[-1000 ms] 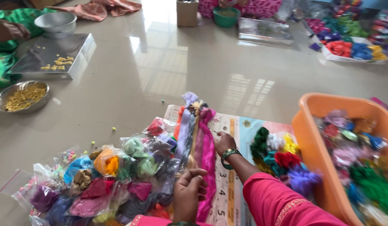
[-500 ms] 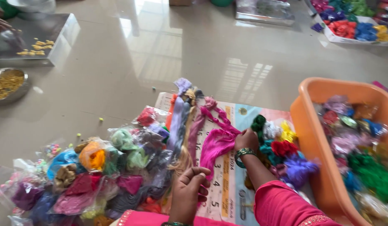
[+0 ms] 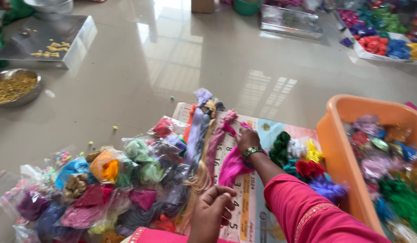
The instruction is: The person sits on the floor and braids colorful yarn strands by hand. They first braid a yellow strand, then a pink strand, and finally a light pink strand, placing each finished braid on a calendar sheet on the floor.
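Observation:
My right hand point(image 3: 247, 138), with a green bracelet on the wrist, grips a bright pink thread skein point(image 3: 232, 167) that bunches beneath it on a printed calendar sheet point(image 3: 244, 202). Just to its left lie a lavender skein point(image 3: 196, 130), a golden skein point(image 3: 200, 176) and a dull pink skein point(image 3: 216, 143) side by side. My left hand point(image 3: 211, 216) sits at the bottom of the view, fingers curled and pinched at the lower ends of these skeins. Both sleeves are pink.
Clear bags of coloured thread point(image 3: 105, 180) crowd the floor at the left. Loose thread bundles point(image 3: 303, 162) lie beside an orange tub point(image 3: 339, 135) full of packets at the right. Farther off are a steel bowl of yellow bits point(image 3: 12, 87), a steel tray point(image 3: 51, 38) and a box of coloured bundles point(image 3: 384, 45).
The bright pink skein lay straight in the row; my right hand has lifted it out and bunched it to the right. My left hand stays at the skeins' lower ends.

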